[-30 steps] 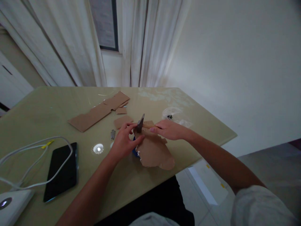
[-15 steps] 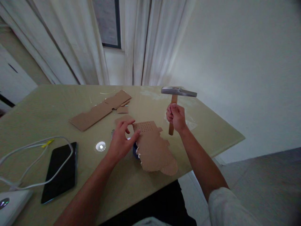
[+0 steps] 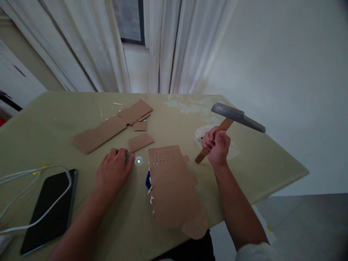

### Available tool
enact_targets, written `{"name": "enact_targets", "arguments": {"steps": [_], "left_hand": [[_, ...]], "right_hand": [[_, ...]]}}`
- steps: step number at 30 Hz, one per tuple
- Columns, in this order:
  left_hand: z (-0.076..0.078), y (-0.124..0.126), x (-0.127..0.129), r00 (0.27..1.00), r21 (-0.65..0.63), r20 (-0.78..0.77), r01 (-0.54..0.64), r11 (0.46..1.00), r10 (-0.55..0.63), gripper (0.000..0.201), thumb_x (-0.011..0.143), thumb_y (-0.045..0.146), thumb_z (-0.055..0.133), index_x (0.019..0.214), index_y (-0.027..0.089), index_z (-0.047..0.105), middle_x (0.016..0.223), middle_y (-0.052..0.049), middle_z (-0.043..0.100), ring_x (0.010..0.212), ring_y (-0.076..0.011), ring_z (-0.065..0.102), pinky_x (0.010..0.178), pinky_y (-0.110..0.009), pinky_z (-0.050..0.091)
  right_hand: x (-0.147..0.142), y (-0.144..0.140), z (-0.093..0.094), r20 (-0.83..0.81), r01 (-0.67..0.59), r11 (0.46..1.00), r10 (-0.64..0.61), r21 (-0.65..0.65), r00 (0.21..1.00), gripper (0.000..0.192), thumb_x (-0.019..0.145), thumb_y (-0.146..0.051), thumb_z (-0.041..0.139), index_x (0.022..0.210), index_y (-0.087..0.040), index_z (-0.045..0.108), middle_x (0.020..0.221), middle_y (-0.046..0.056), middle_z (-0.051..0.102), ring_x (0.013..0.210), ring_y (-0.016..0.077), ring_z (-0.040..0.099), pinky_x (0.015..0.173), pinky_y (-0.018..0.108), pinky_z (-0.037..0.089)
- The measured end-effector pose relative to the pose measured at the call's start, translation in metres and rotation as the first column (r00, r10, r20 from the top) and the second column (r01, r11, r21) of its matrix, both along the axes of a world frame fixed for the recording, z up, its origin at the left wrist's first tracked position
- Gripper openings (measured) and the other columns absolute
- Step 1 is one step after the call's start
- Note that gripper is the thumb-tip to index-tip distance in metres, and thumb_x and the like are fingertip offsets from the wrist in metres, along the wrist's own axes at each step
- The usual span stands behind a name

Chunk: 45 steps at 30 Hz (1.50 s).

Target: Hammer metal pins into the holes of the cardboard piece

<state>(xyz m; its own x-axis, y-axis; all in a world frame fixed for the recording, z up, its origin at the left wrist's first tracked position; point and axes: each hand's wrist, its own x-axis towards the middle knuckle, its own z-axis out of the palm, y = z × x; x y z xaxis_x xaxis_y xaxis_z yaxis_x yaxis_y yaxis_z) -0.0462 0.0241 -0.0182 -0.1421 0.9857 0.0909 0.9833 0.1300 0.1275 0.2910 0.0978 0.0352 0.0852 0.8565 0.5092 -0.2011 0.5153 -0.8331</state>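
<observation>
My right hand [image 3: 219, 145] is closed around the wooden handle of a hammer [image 3: 236, 115], raised to the right of the perforated cardboard. My left hand [image 3: 115, 168] rests on the table, its thumb and fingers closed about thin metal pieces that look like nails [image 3: 126, 157]. Between the hands lies a torn-edged piece of cardboard [image 3: 176, 192]. Its far end has rows of small holes, with a few shiny dots by the nearest row. Something blue [image 3: 148, 180] shows under its left edge; most of that is hidden.
A long cardboard strip [image 3: 112, 127] and smaller cardboard scraps [image 3: 141, 141] lie farther back. A black phone or tablet [image 3: 50, 214] lies at left under a white cable [image 3: 61, 197]. Clear plastic [image 3: 202, 132] sits behind my right hand. The table's right edge [image 3: 280, 186] slopes away.
My left hand has left the cardboard's edge and moved left to the thin metal pieces on the table. The hammer has swung right and tilted. The view has shifted.
</observation>
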Motion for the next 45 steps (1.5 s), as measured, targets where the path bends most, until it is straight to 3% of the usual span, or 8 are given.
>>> {"name": "enact_targets", "arguments": {"steps": [5,11,16,22,27,31,39,45], "left_hand": [[-0.001,0.001,0.005,1.0,-0.018,0.031,-0.002,1.0,0.003,0.043,0.11,0.041,0.045,0.122,0.016,0.079,0.121,-0.018,0.074,0.107,-0.0344,0.076,0.096,-0.043,0.059],[0.006,0.004,-0.001,0.993,-0.079,0.105,-0.04,0.996,0.048,0.043,0.109,0.041,0.049,0.131,0.016,0.076,0.126,-0.017,0.075,0.107,-0.0347,0.077,0.087,-0.042,0.058],[0.008,0.004,-0.005,0.989,-0.117,0.129,-0.056,0.992,0.071,0.035,0.107,0.041,0.054,0.119,0.018,0.077,0.117,-0.015,0.078,0.104,-0.0332,0.077,0.082,-0.04,0.056],[0.007,0.0,0.003,0.998,-0.047,0.048,-0.037,0.998,0.039,0.036,0.11,0.032,0.045,0.113,0.019,0.079,0.119,-0.016,0.076,0.1,-0.0321,0.076,0.082,-0.039,0.055],[0.013,0.004,0.001,0.987,-0.087,0.153,-0.038,0.995,0.052,0.036,0.106,0.035,0.052,0.118,0.017,0.081,0.115,-0.014,0.079,0.102,-0.031,0.077,0.086,-0.039,0.057],[0.016,0.006,-0.001,0.977,-0.098,0.204,-0.048,0.994,0.068,0.037,0.104,0.036,0.053,0.119,0.017,0.081,0.116,-0.014,0.08,0.104,-0.0314,0.077,0.086,-0.039,0.057],[0.009,0.004,0.001,0.98,-0.031,0.199,-0.016,0.999,0.022,0.033,0.104,0.037,0.051,0.107,0.02,0.079,0.113,-0.012,0.079,0.095,-0.0292,0.076,0.085,-0.04,0.057],[0.006,0.005,0.001,0.982,-0.021,0.187,-0.01,1.0,0.014,0.033,0.105,0.037,0.051,0.107,0.018,0.078,0.112,-0.014,0.077,0.101,-0.0312,0.076,0.087,-0.04,0.057]], "right_hand": [[0.014,0.003,0.0,-0.053,-0.024,0.999,0.025,0.021,0.998,0.062,0.102,-0.077,0.069,0.073,-0.026,0.048,0.053,-0.012,0.024,0.038,0.0065,0.014,0.035,0.02,0.018],[0.02,0.001,0.003,-0.062,0.033,0.999,-0.032,0.003,0.998,0.063,0.101,-0.077,0.069,0.071,-0.026,0.049,0.052,-0.013,0.024,0.037,0.0064,0.015,0.034,0.019,0.019],[0.015,-0.005,0.002,-0.067,0.056,0.997,-0.053,0.051,0.996,0.061,0.103,-0.074,0.069,0.071,-0.025,0.051,0.051,-0.013,0.026,0.037,0.0061,0.017,0.034,0.019,0.02],[0.01,-0.008,0.001,-0.024,0.038,0.995,-0.036,0.091,0.999,0.06,0.104,-0.071,0.071,0.071,-0.025,0.051,0.051,-0.012,0.025,0.037,0.0065,0.015,0.033,0.021,0.016],[0.01,-0.009,0.002,-0.018,0.027,0.996,-0.026,0.085,1.0,0.061,0.102,-0.073,0.071,0.071,-0.025,0.052,0.051,-0.012,0.026,0.037,0.0061,0.014,0.033,0.021,0.015],[0.009,-0.01,0.002,-0.006,0.096,0.994,-0.096,0.055,0.995,0.064,0.099,-0.078,0.071,0.07,-0.026,0.049,0.05,-0.012,0.024,0.036,0.0066,0.014,0.033,0.022,0.015],[0.007,-0.012,0.004,-0.028,0.132,0.991,-0.132,0.002,0.991,0.067,0.094,-0.083,0.073,0.068,-0.026,0.048,0.05,-0.011,0.024,0.037,0.0077,0.015,0.033,0.022,0.016],[0.007,-0.012,0.005,-0.012,0.125,0.992,-0.124,0.022,0.992,0.066,0.096,-0.081,0.072,0.068,-0.026,0.048,0.05,-0.012,0.024,0.037,0.007,0.016,0.034,0.021,0.018]]}}
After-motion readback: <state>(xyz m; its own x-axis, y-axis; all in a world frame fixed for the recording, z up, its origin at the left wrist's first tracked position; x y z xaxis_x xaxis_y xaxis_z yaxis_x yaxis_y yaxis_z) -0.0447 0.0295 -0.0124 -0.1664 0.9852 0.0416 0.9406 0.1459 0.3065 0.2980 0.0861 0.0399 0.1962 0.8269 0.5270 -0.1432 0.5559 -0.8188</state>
